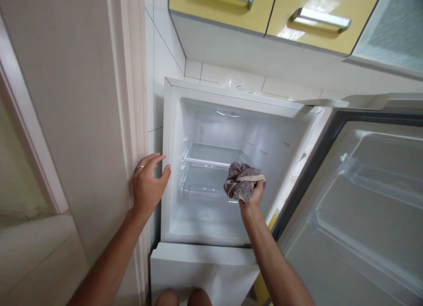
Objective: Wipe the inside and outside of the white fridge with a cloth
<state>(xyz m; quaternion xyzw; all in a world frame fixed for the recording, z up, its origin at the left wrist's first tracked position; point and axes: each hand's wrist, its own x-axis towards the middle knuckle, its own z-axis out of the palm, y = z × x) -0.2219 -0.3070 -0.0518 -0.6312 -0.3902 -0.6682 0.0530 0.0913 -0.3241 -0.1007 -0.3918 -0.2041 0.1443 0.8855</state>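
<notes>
A crumpled grey-brown cloth [243, 182] with a pale edge is bunched in my right hand [257, 192], which wraps round it from below and from the right. It is held in front of the open upper compartment of a white fridge [167, 200]. Behind the cloth I see a glass shelf [214, 154] and a clear plastic drawer front [205, 192] lower down. My left hand [150, 182] is at the fridge's left side, fingers apart and holding nothing. Its fingertips are at the frame edge; whether they touch it I cannot tell.
The fridge door [363, 209] with clear racks stands swung out on the right. Yellow cabinets [317, 22] with metal handles hang overhead. A pale door frame [132, 99] runs close along the left. Below is the closed lower fridge door [205, 270], near my knees [198, 297].
</notes>
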